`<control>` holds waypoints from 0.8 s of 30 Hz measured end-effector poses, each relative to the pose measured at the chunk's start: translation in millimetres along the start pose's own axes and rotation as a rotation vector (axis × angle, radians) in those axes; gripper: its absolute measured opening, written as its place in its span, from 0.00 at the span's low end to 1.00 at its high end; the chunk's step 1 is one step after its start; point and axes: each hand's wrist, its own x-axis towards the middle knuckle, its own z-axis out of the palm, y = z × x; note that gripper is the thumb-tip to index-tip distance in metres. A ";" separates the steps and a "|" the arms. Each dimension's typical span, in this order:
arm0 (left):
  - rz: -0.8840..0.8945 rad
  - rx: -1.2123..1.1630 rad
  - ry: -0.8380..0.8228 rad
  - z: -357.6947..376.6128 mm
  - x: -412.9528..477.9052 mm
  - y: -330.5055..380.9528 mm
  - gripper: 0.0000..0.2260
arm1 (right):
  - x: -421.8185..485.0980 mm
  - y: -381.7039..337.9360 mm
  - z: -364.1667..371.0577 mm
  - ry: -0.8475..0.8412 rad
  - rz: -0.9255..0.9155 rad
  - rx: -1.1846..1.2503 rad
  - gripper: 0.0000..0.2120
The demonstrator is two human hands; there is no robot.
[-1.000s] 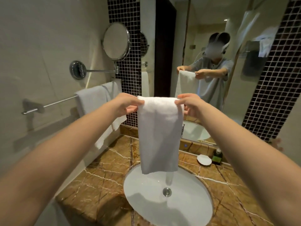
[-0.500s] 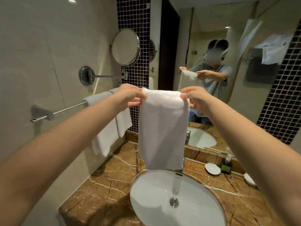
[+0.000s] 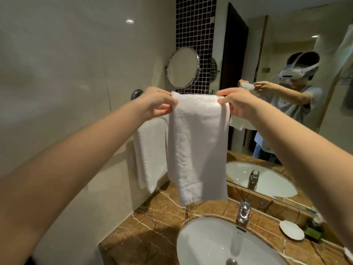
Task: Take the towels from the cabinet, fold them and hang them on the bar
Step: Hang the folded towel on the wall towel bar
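Brown marble bench [image 3: 152, 236] is running along the near right, with a white sink [image 3: 210, 245] sitting in it. You are holding a folded white towel [image 3: 196, 146] up above the bench's far left end, hanging straight down from your hands. Behind it, a second towel [image 3: 150, 150] is draping against the left wall. Your left hand [image 3: 156, 104] and right hand [image 3: 238, 104] are each pinching a top corner in a thumb-and-finger grip. A tap [image 3: 243, 211] is standing at the sink's far rim.
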 end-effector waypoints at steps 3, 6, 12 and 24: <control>0.032 0.016 0.079 -16.9 -1.7 14.3 0.09 | 15.3 -18.8 18.8 -0.057 -0.054 0.037 0.14; 0.067 0.043 0.148 -37.7 -1.0 30.5 0.08 | 23.0 -41.7 40.4 -0.146 -0.125 0.051 0.14; 0.116 0.050 0.263 -72.6 -3.2 58.0 0.09 | 37.7 -81.6 81.7 -0.235 -0.229 0.065 0.14; 0.144 0.081 0.463 -125.9 5.0 84.9 0.10 | 60.9 -126.5 151.4 -0.302 -0.306 0.129 0.15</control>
